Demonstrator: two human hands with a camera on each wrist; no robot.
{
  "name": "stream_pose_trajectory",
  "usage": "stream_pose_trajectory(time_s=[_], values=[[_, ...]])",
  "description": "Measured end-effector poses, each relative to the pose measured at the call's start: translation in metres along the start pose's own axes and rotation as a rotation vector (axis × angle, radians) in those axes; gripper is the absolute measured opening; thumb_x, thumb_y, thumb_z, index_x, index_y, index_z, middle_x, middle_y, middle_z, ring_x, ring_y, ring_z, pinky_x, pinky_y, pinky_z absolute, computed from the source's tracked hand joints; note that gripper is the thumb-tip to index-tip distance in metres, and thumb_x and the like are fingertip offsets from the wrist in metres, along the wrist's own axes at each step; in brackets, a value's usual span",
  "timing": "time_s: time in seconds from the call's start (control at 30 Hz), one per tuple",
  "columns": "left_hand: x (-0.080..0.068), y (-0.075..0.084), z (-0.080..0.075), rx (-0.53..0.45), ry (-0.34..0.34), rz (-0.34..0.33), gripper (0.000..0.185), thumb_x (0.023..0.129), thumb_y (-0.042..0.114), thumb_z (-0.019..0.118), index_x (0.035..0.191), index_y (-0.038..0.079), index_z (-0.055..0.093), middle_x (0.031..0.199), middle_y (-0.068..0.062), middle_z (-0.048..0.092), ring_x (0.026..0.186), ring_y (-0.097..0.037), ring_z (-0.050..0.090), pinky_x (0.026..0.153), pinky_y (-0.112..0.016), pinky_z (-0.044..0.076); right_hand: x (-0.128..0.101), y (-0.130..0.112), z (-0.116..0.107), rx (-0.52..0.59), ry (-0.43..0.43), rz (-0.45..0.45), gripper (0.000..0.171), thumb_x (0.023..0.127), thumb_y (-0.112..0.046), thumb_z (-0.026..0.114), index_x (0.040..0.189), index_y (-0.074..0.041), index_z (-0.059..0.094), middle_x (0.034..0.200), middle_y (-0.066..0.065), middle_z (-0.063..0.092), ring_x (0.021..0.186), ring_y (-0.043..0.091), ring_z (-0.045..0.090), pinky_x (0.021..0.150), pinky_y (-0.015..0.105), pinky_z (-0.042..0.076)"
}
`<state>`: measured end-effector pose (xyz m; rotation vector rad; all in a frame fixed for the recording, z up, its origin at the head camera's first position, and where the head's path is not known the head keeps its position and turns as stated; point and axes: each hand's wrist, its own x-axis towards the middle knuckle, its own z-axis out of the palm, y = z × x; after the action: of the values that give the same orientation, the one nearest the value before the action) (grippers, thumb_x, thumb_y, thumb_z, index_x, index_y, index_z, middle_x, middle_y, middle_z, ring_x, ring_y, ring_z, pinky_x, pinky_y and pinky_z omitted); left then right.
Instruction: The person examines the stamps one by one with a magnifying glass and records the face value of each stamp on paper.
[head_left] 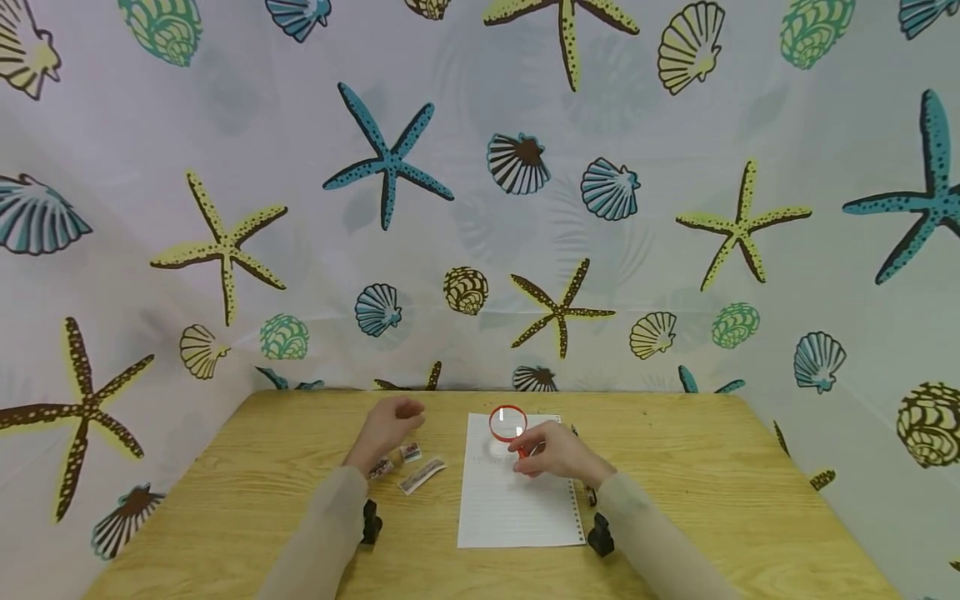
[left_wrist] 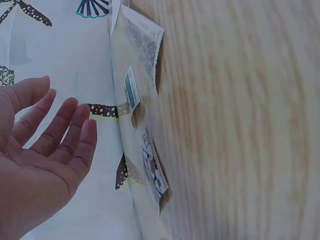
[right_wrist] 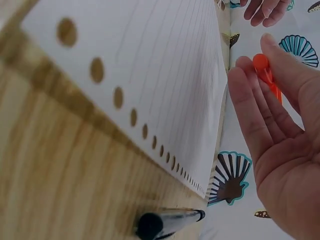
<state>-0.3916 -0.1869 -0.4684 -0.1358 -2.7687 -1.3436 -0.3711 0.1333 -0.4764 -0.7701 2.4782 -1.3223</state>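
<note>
Two hands — magnifier [head_left: 508,423] over sheet [head_left: 517,500]

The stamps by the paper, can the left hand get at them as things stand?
Probably yes. The left hand hovers open right above the stamps on the table, holding nothing. The right hand, with the magnifying glass, stays over the lined sheet, out of the way.

Both forearms, in pale sleeves, extend forward from the lower edge of the head view. The left hand [head_left: 388,431] is raised slightly, palm down, fingers loosely extended and spread, gripping nothing. The right hand [head_left: 558,452] sits ahead of its wrist, fingers gently bent, thumb and forefinger pinching a slim orange handle. Each wrist carries a dark mount.
</note>
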Motion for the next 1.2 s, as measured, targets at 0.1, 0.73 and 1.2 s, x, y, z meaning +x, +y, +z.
stream_pose_trajectory(time_s=[0.1, 0.73, 1.2], values=[[0.0, 0.003, 0.003, -0.009, -0.005, 0.017, 0.027, 0.097, 0.02, 0.061, 0.12, 0.007, 0.066, 0.118, -0.011, 0.066, 0.108, -0.027, 0.061, 0.09, -0.044, 0.052, -0.005, 0.005, -0.006, -0.017, 0.016, 0.011, 0.03, 0.085, -0.016, 0.077, 0.112, -0.003, 0.072, 0.094, 0.01, 0.071, 0.071, 0.014, 0.067, 0.067, 0.034, 0.059], [-0.002, 0.019, 0.033, -0.029, -0.085, 0.137, 0.03, 0.091, 0.014, 0.07, 0.119, 0.005, 0.066, 0.12, -0.016, 0.066, 0.101, -0.023, 0.063, 0.088, -0.042, 0.053, -0.03, 0.027, -0.035, -0.042, 0.113, 0.092, 0.028, 0.082, -0.017, 0.08, 0.107, -0.004, 0.074, 0.085, 0.004, 0.07, 0.071, 0.017, 0.066, 0.063, 0.032, 0.057], [-0.002, 0.023, 0.047, -0.071, -0.195, 0.165, 0.042, 0.085, 0.015, 0.076, 0.124, 0.004, 0.064, 0.124, -0.014, 0.064, 0.113, -0.03, 0.058, 0.097, -0.049, 0.048, -0.045, 0.045, -0.053, -0.061, 0.173, 0.143, 0.027, 0.083, -0.018, 0.079, 0.105, -0.003, 0.074, 0.087, 0.003, 0.07, 0.073, 0.011, 0.062, 0.065, 0.03, 0.056]])
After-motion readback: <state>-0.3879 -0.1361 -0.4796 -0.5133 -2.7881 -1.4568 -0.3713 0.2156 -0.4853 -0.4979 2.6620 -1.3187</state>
